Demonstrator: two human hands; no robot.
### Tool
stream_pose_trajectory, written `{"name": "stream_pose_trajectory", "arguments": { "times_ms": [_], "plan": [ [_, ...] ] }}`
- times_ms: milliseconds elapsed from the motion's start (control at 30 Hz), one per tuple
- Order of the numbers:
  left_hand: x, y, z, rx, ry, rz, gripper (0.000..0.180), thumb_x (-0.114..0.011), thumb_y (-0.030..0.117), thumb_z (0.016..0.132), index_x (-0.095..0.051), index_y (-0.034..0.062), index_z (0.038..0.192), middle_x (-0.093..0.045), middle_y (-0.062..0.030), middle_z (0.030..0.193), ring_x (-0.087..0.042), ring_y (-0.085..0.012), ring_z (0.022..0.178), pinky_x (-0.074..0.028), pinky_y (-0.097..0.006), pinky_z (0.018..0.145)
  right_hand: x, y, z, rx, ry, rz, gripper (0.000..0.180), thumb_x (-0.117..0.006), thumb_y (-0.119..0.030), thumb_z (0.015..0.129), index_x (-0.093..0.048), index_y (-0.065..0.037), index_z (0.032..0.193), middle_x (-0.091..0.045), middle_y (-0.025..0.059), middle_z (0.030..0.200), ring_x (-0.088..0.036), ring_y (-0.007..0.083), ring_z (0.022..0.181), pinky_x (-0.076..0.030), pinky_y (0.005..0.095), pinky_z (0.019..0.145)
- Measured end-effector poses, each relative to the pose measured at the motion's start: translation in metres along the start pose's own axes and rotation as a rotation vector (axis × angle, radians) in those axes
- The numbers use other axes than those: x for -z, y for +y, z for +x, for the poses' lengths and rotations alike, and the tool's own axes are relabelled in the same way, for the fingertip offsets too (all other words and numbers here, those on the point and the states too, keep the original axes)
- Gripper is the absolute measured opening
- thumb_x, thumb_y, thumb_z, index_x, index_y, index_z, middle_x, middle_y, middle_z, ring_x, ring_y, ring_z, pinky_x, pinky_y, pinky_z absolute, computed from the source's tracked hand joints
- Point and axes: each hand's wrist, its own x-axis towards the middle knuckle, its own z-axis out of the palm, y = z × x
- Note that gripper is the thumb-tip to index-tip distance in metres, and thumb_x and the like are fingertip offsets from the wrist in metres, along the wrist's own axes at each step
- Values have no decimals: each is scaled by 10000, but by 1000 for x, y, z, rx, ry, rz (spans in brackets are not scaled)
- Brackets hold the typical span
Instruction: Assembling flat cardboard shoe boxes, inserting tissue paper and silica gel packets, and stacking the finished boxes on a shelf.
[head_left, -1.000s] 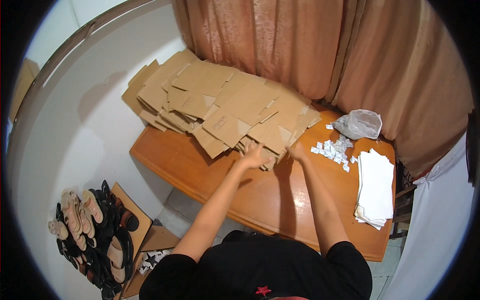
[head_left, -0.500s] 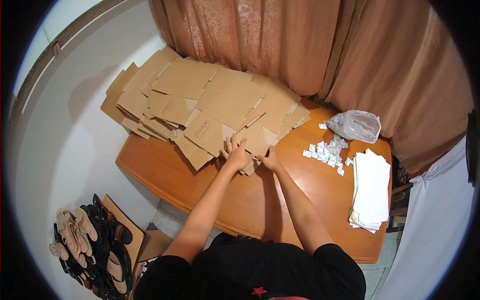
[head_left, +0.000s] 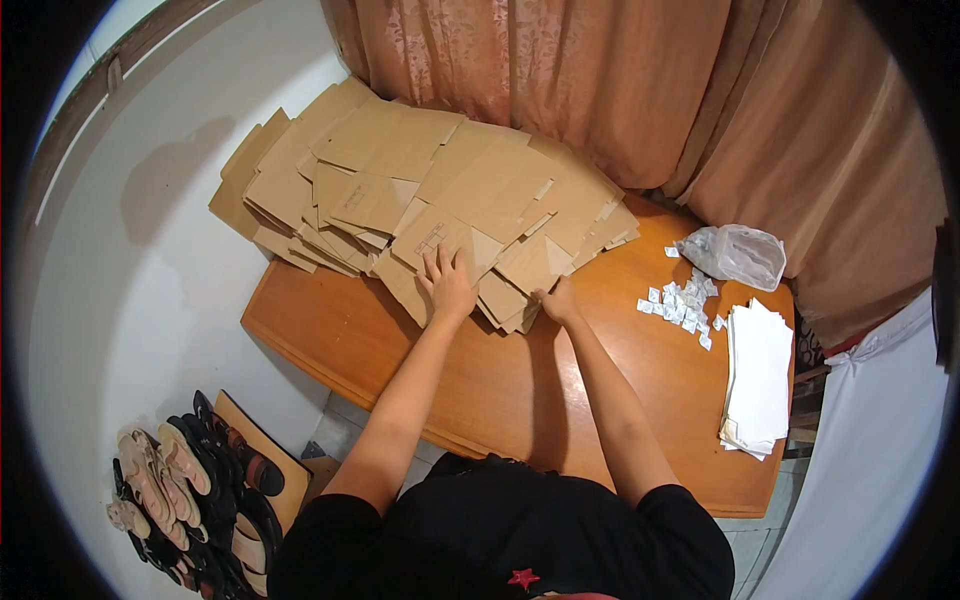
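Note:
A spread pile of flattened brown cardboard boxes [head_left: 480, 180] covers the far left part of the wooden table [head_left: 500, 385]. My left hand [head_left: 447, 285] lies on a box with a small printed mark, fingers spread. At the pile's near right corner, my right hand [head_left: 559, 299] pinches the edge of a flattened cardboard box [head_left: 535, 265] between thumb and fingers. Several other cardboard layers show beneath that box, between my two hands.
Right of the pile lie several small white sachets [head_left: 683, 302] beside an open clear plastic bag [head_left: 737, 257]. A stack of white paper sheets [head_left: 755, 380] rests near the right edge. Brown curtains [head_left: 530, 70] hang behind; shoes [head_left: 190, 480] stand at lower left.
My hands have moved apart: the left has shifted left and spread flat on the cardboard, the right has moved to the box's right corner. The whole view has shifted slightly.

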Motion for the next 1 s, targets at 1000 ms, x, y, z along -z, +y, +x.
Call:
{"name": "stream_pose_trajectory", "arguments": {
  "times_ms": [1000],
  "plan": [
    [11, -184, 130, 646, 174, -1342, 333, -611, 287, 812, -598, 11, 996, -607, -102, 919, -597, -201, 755, -461, -343, 668, -86, -113, 18, 45, 399, -206, 622, -697, -159, 676, -391, 48, 1175, -564, 150, 856, -583, 248, 805, -468, 335, 742]
  ]
}}
